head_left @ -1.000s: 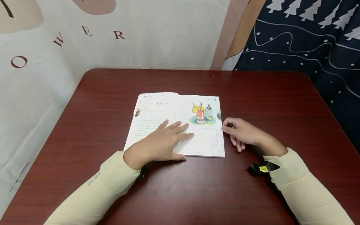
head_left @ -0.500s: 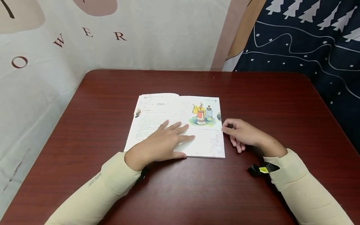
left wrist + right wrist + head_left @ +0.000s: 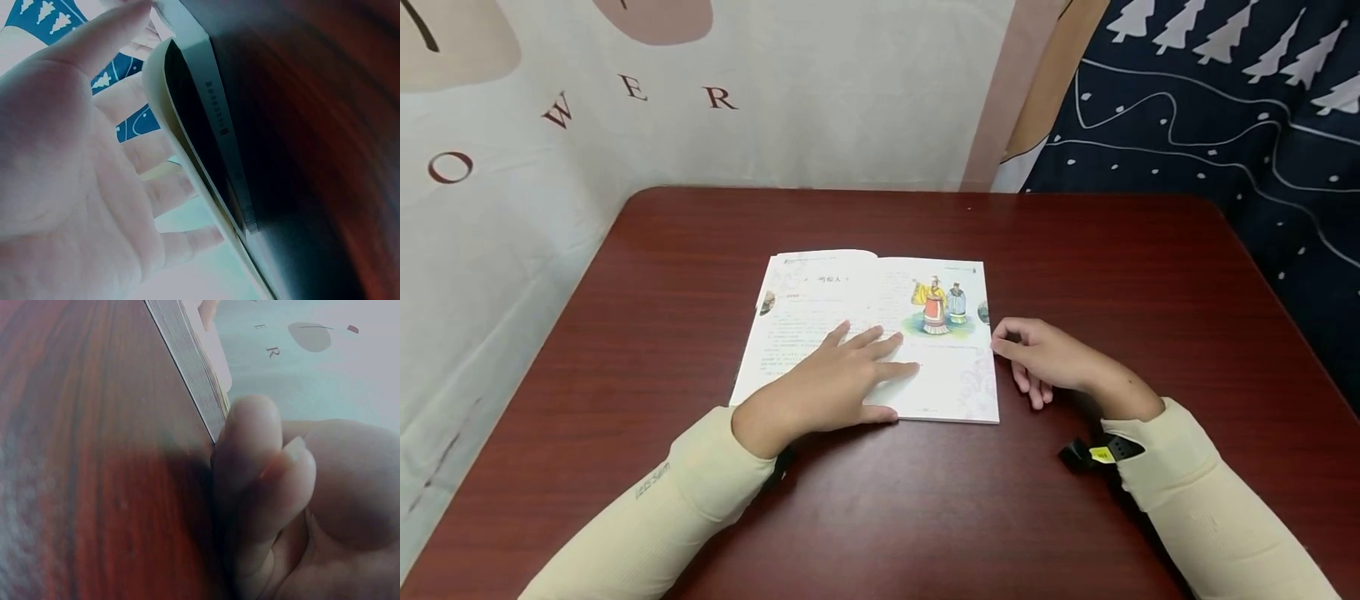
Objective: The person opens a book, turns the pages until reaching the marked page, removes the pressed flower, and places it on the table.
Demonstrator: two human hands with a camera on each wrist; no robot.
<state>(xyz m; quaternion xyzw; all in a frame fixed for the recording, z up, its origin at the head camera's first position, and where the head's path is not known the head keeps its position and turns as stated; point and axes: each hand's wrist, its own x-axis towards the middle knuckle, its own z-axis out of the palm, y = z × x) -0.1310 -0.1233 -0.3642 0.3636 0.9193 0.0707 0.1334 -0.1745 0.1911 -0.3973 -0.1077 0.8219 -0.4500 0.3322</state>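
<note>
An open book lies on the table, with text on its left page and a coloured picture of two robed figures on its right page. My left hand rests with spread fingers across the lower middle of the pages, hiding part of the text. In the left wrist view, the book's cover and spine stand out beside its palm. At the right edge of the book, my right hand has thumb and index finger bent together, pinching the edge. Its other fingers hang loosely over the table, and the right wrist view shows the page block meeting the fingertips.
The dark red wooden table has rounded far corners. Behind it hang a pale cloth with letters and a navy cloth with white trees. A black wrist strap with a yellow tag is below the right sleeve.
</note>
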